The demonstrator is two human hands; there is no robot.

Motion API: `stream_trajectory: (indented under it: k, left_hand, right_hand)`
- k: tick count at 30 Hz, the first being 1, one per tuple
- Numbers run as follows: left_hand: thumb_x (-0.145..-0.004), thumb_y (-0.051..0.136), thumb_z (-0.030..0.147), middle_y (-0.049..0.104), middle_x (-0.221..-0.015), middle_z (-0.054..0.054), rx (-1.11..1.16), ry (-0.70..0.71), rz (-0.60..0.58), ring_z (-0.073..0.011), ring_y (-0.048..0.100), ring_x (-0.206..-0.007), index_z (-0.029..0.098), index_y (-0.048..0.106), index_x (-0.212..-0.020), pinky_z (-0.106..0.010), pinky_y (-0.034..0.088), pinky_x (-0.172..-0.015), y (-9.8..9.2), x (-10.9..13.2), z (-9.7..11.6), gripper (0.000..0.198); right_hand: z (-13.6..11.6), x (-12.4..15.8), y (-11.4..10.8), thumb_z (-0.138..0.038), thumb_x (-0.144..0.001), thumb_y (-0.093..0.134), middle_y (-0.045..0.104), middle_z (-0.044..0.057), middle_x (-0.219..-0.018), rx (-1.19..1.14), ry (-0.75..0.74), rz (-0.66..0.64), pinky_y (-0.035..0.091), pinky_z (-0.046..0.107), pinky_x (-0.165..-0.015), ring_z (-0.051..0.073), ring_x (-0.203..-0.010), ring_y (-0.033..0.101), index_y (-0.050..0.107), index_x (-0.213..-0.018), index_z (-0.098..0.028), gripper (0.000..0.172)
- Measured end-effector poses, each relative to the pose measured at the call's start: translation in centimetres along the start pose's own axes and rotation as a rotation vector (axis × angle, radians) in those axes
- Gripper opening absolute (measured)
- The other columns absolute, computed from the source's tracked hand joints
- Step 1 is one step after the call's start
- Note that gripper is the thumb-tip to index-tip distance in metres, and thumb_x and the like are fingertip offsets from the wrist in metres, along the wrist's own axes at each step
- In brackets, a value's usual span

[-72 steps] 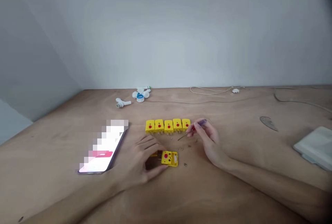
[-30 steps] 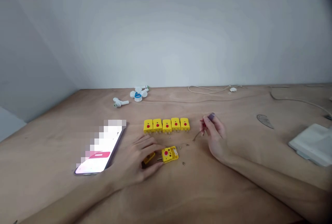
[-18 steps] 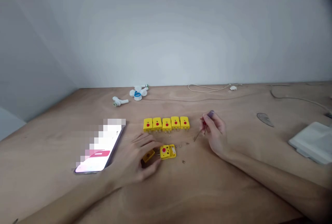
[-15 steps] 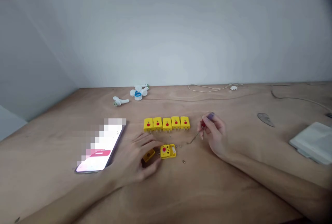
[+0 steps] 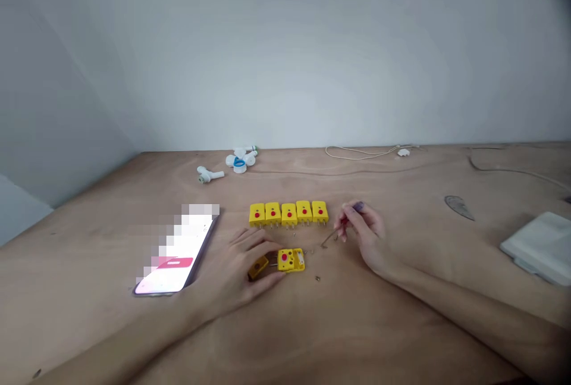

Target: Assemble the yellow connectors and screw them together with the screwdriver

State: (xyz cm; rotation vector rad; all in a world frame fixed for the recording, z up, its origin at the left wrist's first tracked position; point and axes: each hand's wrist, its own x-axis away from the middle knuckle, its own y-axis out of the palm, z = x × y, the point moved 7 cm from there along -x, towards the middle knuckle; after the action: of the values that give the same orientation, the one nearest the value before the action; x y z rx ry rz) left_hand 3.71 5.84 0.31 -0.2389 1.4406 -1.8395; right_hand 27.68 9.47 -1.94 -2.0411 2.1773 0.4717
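Note:
My left hand [image 5: 245, 269] rests on the table, thumb and forefinger at the edges of an opened yellow connector plug [image 5: 291, 260], whose inside and a red dot face up. Beneath that palm, partly hidden, lies a separate yellow cover [image 5: 257, 268]. A small screwdriver [image 5: 331, 236] with a red and purple handle is pinched in my right hand [image 5: 364, 233]. Its tip points down at a tiny metal piece [image 5: 324, 246] to the right of the plug. Another small screw [image 5: 317, 278] lies nearer to me.
Several closed yellow plugs [image 5: 289, 214] stand in a row behind the hands. A lit phone [image 5: 178, 263] lies to the left. White pipe fittings [image 5: 239, 162], a thin cord [image 5: 357, 154] and a white case [image 5: 542, 248] lie around the table [image 5: 401, 337].
My right hand and the screwdriver have moved slightly left, and the tip sits a little closer to the opened plug. My left hand keeps its place at the plug.

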Motion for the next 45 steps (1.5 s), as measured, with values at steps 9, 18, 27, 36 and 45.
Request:
stream_trajectory:
  k: [9,18,27,36,45]
  left_hand:
    - [-0.096,0.064,0.035,0.069,-0.115,-0.008,-0.004,-0.004,0.016,-0.0274,0.065,-0.105,0.023,0.067,-0.118,-0.042,0.053,-0.093,-0.1,0.0,0.1,0.025]
    - [-0.096,0.065,0.033,0.069,-0.116,-0.007,0.010,0.001,0.027,-0.0269,0.064,-0.107,0.024,0.066,-0.119,-0.041,0.052,-0.095,0.0,0.0,0.1,0.025]
    - [-0.095,0.066,0.036,0.069,-0.112,-0.006,0.017,-0.017,0.011,-0.0264,0.064,-0.102,0.022,0.065,-0.113,-0.041,0.052,-0.091,-0.1,0.0,0.1,0.023]
    - [-0.086,0.071,0.034,0.068,-0.101,-0.004,0.048,-0.048,0.026,-0.0240,0.064,-0.094,0.021,0.064,-0.103,-0.037,0.051,-0.084,-0.5,-0.1,0.4,0.022]
    - [-0.096,0.063,0.038,0.060,-0.138,-0.010,0.062,0.112,-0.098,-0.0301,0.058,-0.124,0.027,0.050,-0.145,-0.046,0.048,-0.108,0.8,0.3,0.8,0.052]
  right_hand:
    - [0.1,-0.2,-0.3,-0.054,-0.086,0.074,0.064,0.001,-0.066,-0.006,0.014,0.034,0.043,0.024,-0.046,0.013,-0.053,0.055,0.060,-0.071,-0.019,0.040]
    - [0.1,-0.3,-0.4,-0.047,-0.089,0.073,0.065,0.000,-0.066,-0.094,0.013,0.039,0.044,0.023,-0.044,0.013,-0.051,0.056,0.061,-0.072,-0.020,0.034]
    - [0.1,0.0,-0.2,-0.042,-0.094,0.069,0.066,0.001,-0.070,-0.094,0.000,-0.003,0.046,0.024,-0.048,0.013,-0.054,0.058,0.062,-0.075,-0.020,0.030]
    - [0.0,0.4,0.4,-0.047,-0.093,0.069,0.066,0.001,-0.069,-0.028,-0.009,-0.072,0.047,0.025,-0.049,0.014,-0.057,0.059,0.062,-0.075,-0.019,0.034]
    - [-0.3,0.2,0.2,-0.045,-0.095,0.067,0.066,0.001,-0.070,0.018,-0.052,-0.066,0.049,0.024,-0.055,0.012,-0.057,0.058,0.062,-0.075,-0.019,0.033]
